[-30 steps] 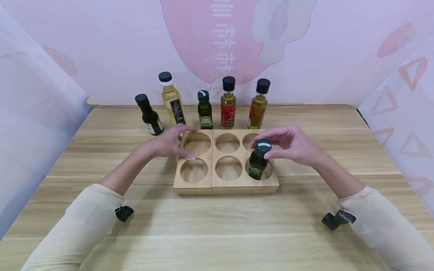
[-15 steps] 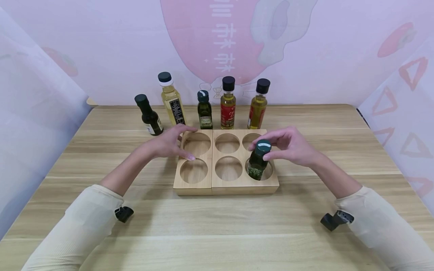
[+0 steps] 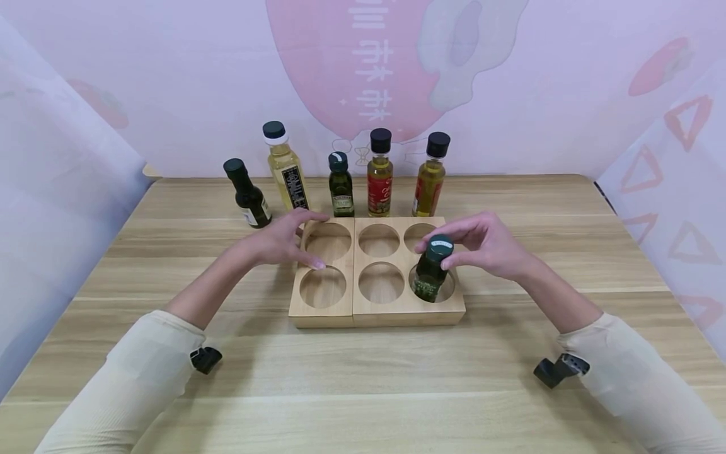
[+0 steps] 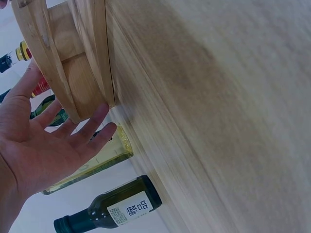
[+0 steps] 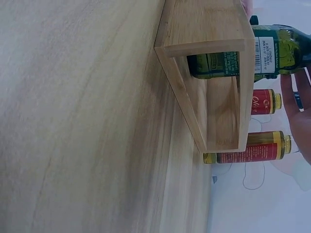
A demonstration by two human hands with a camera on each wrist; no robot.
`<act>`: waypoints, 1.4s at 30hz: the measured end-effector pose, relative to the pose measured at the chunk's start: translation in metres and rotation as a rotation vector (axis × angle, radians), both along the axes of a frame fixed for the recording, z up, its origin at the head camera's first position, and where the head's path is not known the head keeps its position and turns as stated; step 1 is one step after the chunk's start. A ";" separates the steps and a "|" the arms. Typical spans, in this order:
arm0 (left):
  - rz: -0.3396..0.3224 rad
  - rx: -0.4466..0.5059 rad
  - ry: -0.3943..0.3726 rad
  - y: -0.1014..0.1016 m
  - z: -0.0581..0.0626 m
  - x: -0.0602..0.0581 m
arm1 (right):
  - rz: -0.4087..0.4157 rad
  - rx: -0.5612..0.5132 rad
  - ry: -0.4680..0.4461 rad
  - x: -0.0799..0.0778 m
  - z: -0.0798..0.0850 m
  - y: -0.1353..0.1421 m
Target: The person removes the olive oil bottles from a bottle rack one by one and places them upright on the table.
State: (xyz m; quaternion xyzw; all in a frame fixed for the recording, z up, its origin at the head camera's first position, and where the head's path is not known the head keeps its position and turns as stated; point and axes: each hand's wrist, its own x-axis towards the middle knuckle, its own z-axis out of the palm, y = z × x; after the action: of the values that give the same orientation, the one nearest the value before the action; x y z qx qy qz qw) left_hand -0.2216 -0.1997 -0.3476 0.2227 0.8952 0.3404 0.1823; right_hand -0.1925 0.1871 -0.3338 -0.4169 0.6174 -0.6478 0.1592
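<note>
A wooden rack [image 3: 409, 320] with round holes lies in the middle of the table, formed of two blocks side by side. My right hand [image 3: 488, 247] pinches the neck of a small dark green bottle [image 3: 428, 280] just below its cap. That bottle leans a little inside the front right hole. In the right wrist view, the bottle [image 5: 218, 64] passes through the top board, its base within the hollow frame. My left hand [image 3: 278, 239] rests on the rack's left end, thumb on top. Its fingers [image 4: 92, 127] look extended and spread against the end in the left wrist view.
Behind the rack stand a dark bottle [image 3: 252, 200], a pale yellow oil bottle [image 3: 286, 170], another small green bottle [image 3: 341, 192], and two red-labelled oil bottles [image 3: 379, 183] [image 3: 429, 186]. A printed curtain [image 3: 510, 126] hangs behind the table [image 3: 363, 391].
My right hand has shifted very slightly left at the bottle's neck. The bottle, the rack and my left hand look almost unchanged.
</note>
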 end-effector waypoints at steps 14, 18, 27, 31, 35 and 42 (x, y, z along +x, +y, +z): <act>0.002 -0.003 -0.004 0.001 0.000 0.000 | -0.023 0.004 0.004 0.000 0.002 0.000; 0.002 -0.004 -0.007 0.002 -0.001 0.000 | -0.033 -0.005 0.011 0.000 0.000 0.001; 0.010 -0.004 -0.012 0.000 -0.001 0.000 | -0.036 -0.019 0.043 -0.002 0.001 0.003; 0.014 -0.006 -0.010 -0.001 0.000 0.000 | -0.052 -0.019 0.054 -0.002 0.004 0.003; 0.011 -0.006 -0.007 0.000 0.001 0.001 | -0.059 -0.037 0.057 -0.002 0.006 0.004; 0.007 0.001 -0.003 0.000 0.000 0.000 | -0.061 -0.059 0.065 -0.001 0.008 0.004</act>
State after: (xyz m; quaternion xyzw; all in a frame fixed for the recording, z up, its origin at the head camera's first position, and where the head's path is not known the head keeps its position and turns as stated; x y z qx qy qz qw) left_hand -0.2220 -0.1997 -0.3475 0.2192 0.8954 0.3420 0.1824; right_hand -0.1936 0.1908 -0.3256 -0.4231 0.6154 -0.6564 0.1069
